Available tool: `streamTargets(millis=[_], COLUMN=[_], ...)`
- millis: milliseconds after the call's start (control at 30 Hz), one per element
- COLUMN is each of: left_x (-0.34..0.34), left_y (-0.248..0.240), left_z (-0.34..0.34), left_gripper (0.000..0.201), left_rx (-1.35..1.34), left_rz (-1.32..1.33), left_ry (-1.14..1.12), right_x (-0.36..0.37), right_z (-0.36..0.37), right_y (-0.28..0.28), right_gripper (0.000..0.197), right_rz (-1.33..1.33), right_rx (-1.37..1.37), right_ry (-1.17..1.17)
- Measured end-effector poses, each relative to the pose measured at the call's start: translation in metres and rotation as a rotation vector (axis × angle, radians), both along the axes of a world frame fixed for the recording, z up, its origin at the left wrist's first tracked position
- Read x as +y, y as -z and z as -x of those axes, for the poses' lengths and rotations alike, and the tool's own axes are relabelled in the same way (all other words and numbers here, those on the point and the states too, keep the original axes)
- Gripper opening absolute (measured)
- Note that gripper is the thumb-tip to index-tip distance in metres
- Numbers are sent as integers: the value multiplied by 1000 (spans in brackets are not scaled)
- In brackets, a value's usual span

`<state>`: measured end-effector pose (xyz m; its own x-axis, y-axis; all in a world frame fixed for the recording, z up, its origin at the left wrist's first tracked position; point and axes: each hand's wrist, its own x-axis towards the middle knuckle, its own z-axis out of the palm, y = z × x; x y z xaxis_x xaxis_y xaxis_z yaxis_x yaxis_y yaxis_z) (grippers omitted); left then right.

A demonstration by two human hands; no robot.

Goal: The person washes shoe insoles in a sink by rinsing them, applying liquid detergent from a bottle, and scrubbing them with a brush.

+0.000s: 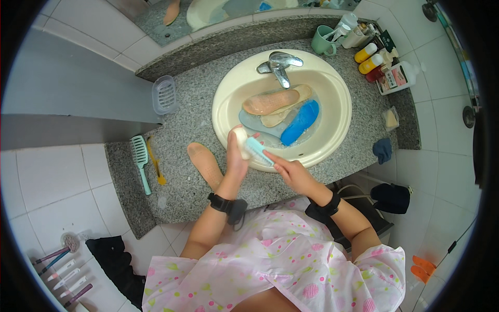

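Over the near left rim of the cream sink [224,93], my left hand [237,165] is closed around a white bar of soap [240,140]. My right hand [297,176] grips a light blue scrubbing brush [258,149], whose head is against or very near the soap. Water in the basin covers or wets several shoe insoles: a tan insole [267,102] overlapping a cream one [275,119], a bright blue insole [301,122] and a pale grey-blue one [254,122]. Another tan insole [205,161] lies on the counter, partly hidden by my left forearm.
A chrome faucet [281,66] stands behind the basin. On the granite counter [195,114] are a clear soap dish [165,95], a mint hairbrush [141,158] and a yellow toothbrush [155,161]. A green mug [323,40], several bottles [370,63] and a dark blue cloth [382,150] are at right.
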<state>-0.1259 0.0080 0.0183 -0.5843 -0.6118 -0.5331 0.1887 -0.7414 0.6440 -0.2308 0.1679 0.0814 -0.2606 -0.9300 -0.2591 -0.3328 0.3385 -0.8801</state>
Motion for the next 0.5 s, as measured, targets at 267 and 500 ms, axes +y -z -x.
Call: streamTargets(millis=[267,500], left_x=[12,19], left_y=[-10,4], left_z=[-2,-6], left_gripper=[41,42], left_rx=[45,53], left_rz=[-7,56], left_ry=[24,22], right_x=[-3,-23], right_z=[-21,-11], right_y=[6,1], right_gripper=[54,47], right_rz=[74,-14], right_rx=[200,230], right_ry=[26,48])
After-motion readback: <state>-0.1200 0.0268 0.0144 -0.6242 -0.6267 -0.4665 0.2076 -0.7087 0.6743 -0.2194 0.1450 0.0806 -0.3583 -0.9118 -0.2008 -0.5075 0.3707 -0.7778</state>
